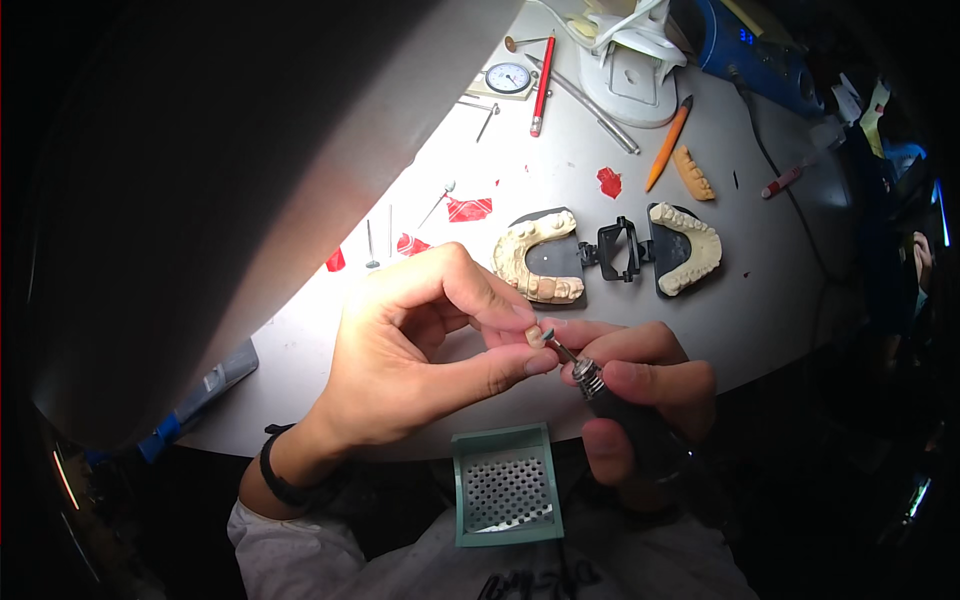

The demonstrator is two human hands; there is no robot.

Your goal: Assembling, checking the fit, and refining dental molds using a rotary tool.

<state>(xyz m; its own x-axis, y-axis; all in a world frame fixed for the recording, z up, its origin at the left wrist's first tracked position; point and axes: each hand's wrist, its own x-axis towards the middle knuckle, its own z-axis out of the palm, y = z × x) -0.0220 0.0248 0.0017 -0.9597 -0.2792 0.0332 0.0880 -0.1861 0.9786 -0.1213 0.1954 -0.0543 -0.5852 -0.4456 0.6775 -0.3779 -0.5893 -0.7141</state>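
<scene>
Between thumb and fingertips, my left hand [400, 350] pinches a small tooth-coloured dental crown [536, 338]. My right hand [645, 385] is wrapped around a dark rotary handpiece [635, 425] with a metal collar. The handpiece's thin shank ends in a small dark tip [549, 336] right at the crown; whether it touches cannot be made out. Just beyond my hands lies an opened dental model in two halves: a cream tooth arch [540, 255] on the left and another arch [688, 250] on the right, joined by a black hinge [618, 248].
A large lamp shade [230, 180] covers the upper left. A green-framed perforated tray [508, 490] sits at the table's near edge. Farther back are a dial gauge [507, 78], a red pencil [543, 85], an orange pen [670, 143], a tan tooth piece [693, 174] and red scraps [470, 209].
</scene>
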